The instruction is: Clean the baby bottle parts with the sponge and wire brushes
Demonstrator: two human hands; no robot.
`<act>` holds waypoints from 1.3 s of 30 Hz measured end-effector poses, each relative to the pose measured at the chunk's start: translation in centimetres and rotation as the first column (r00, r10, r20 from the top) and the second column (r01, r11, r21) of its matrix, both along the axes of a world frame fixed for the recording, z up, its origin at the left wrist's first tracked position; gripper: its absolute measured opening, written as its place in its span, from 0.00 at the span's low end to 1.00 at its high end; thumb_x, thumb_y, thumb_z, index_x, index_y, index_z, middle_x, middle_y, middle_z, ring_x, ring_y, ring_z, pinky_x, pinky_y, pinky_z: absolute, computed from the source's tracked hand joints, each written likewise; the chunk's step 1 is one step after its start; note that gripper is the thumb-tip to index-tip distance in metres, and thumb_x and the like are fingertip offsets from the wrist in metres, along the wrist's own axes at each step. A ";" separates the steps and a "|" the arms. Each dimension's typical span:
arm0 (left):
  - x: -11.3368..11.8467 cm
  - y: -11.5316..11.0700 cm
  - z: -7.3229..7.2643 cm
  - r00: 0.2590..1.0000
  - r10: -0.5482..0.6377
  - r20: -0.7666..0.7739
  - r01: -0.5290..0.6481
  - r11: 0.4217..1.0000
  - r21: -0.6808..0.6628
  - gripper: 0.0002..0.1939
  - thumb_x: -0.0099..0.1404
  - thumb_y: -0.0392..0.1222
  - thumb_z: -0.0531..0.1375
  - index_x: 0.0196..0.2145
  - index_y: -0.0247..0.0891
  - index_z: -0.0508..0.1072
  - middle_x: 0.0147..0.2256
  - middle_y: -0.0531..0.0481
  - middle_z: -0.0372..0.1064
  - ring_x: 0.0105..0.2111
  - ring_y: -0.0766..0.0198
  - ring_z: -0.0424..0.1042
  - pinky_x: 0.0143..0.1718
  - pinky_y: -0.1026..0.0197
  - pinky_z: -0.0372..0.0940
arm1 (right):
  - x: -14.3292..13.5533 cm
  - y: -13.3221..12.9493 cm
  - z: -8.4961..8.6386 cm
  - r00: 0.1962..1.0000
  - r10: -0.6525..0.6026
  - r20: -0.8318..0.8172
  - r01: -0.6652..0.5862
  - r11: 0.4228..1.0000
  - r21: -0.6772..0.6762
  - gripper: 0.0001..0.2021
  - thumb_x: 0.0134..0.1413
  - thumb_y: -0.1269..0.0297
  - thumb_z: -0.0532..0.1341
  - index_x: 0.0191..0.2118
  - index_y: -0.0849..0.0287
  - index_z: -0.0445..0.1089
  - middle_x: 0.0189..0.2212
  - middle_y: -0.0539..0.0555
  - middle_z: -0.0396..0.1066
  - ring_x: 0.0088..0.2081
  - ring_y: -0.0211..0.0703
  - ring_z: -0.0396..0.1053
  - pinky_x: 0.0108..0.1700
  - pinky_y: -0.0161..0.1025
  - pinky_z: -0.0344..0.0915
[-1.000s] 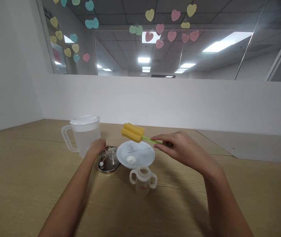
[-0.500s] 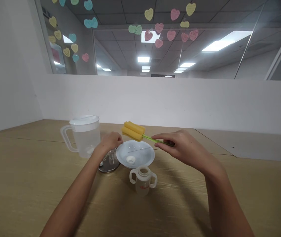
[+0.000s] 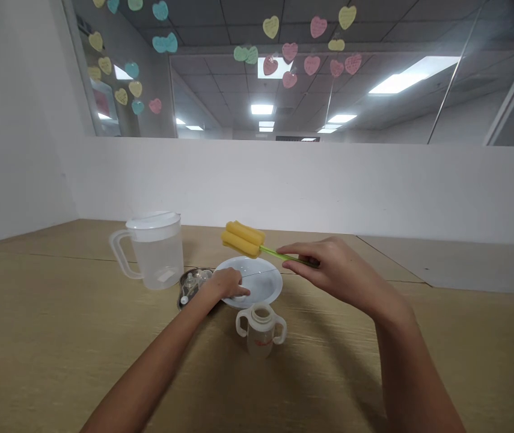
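My right hand pinches the green handle of a yellow sponge brush, whose head hangs over the back of a white bowl. My left hand reaches into the left side of the bowl, fingers closed around a small white ring, mostly hidden beneath them. In front of the bowl stands a clear bottle with two white handles and an uncovered mouth. Left of the bowl, partly behind my left wrist, is a metal tray holding small clear and white parts.
A translucent pitcher with a white lid and a side handle stands at the back left. Behind the wooden table rises a white wall with a window bearing heart-shaped notes.
My left hand has moved right, from above the metal tray into the bowl, onto the white ring. More of the tray's parts show. My right hand and the brush have hardly moved.
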State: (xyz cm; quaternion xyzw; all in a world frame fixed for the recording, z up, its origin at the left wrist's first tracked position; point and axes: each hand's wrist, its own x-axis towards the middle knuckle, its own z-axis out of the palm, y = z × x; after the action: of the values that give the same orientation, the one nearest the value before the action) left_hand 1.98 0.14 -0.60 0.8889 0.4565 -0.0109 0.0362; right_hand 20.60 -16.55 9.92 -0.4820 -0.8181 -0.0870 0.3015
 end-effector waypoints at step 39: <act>-1.6 -4.8 8.5 0.401 -0.413 0.818 -0.081 0.873 0.481 0.18 0.54 0.43 0.62 0.43 0.36 0.70 0.45 0.45 0.70 0.46 0.56 0.68 0.52 0.51 0.62 | -0.3 1.9 -0.7 0.921 -0.303 0.243 0.227 0.928 0.295 0.13 0.57 0.69 0.53 0.41 0.55 0.74 0.21 0.51 0.73 0.20 0.37 0.65 0.23 0.34 0.50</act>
State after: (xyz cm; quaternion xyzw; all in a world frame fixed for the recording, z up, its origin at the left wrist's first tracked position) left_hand 0.38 -4.69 7.91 0.7767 0.2586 0.5702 0.0692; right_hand 20.34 -14.67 9.20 -0.5276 -0.7606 -0.3026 0.2269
